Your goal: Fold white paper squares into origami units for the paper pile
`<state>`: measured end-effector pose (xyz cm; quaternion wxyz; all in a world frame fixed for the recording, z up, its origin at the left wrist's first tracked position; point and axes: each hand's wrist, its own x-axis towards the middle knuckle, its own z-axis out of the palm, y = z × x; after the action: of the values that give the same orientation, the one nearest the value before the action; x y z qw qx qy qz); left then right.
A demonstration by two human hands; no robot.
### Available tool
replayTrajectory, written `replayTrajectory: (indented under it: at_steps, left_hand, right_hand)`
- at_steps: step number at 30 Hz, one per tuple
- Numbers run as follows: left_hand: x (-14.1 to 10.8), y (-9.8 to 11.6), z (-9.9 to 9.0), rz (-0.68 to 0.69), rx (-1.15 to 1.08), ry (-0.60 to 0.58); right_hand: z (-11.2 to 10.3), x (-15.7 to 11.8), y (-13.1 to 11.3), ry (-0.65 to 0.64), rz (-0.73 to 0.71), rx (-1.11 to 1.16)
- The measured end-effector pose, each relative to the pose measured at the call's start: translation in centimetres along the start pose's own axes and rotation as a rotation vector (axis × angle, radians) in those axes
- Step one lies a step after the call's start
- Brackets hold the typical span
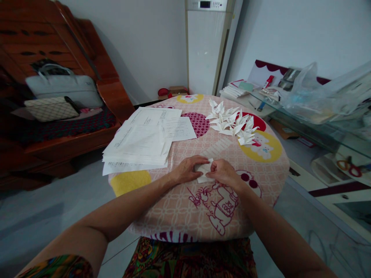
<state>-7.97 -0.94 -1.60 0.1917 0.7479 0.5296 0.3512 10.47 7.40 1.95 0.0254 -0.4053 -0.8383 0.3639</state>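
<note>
Looks mid-job: sits part-folded mid-cloth (174,210), this paper (204,170), gripped at 9 o'clock by left hand (188,168) and pinched at 3 o'clock by right hand (224,172), close together with both clamped on it. Count as done, judging by shape, the pile of pointed folds (230,122) at 1 o'clock; can't tell how many. Count as left this unfinished piece, plus probably the flat slip (218,147) just beyond at 1 o'clock and the unfolded stack (136,141) at 10 o'clock.

Small white paper (204,168), partly folded
</note>
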Motion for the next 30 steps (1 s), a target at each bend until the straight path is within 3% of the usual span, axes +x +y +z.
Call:
replayTrajectory:
  at_steps: [11, 16, 22, 26, 28, 30]
  left_hand:
    - [0.1, -1.0, -2.1, 0.075, -0.147, -0.176]
    - [0.8, -0.3, -0.9, -0.088, -0.051, 0.028]
    - [1.9, -0.6, 0.1, -0.108, -0.048, 0.070]
    - [1.9, -0.9, -0.1, -0.147, 0.040, 0.211]
    - [1.7, -0.6, -0.2, -0.137, 0.091, 0.187]
    - [1.6, -0.2, -0.2, -0.106, 0.143, 0.088]
  right_hand:
    - [-0.1, -0.2, -0.2, 0.002, 0.009, 0.013]
    - [-0.2, -0.3, -0.5, 0.030, -0.015, 0.000]
    - [-0.1, -0.3, -0.4, 0.059, -0.021, -0.013]
    - [0.1, -0.5, -0.2, 0.070, -0.028, 0.013]
    - [0.2, -0.6, 0.1, 0.084, -0.038, 0.036]
    - [0.3, -0.7, 0.3, 0.097, -0.051, 0.062]
